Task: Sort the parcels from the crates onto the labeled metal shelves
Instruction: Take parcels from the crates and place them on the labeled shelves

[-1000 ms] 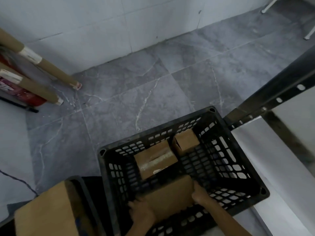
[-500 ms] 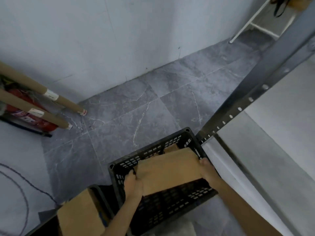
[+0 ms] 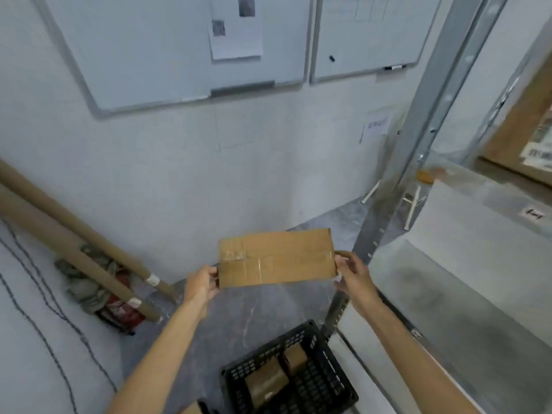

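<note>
parcel (image 3: 274, 258): matt brown cardboard, glossy clear tape | crate (image 3: 331, 380) at 6 o'clock: dull black plastic lattice | shelf (image 3: 448, 294) at 3 o'clock: smooth grey metal, scuffed matt | floor (image 3: 268, 312): grey veined tile, slight sheen | tubes (image 3: 59, 222) at 9 o'clock: matt cardboard | whiteboards (image 3: 149, 55) at 12 o'clock: glossy white

White wall (image 3: 179, 180); whiteboards (image 3: 143, 49); grey floor (image 3: 257, 315)

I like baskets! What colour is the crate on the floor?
The crate is black, seen best in the head view.
</note>
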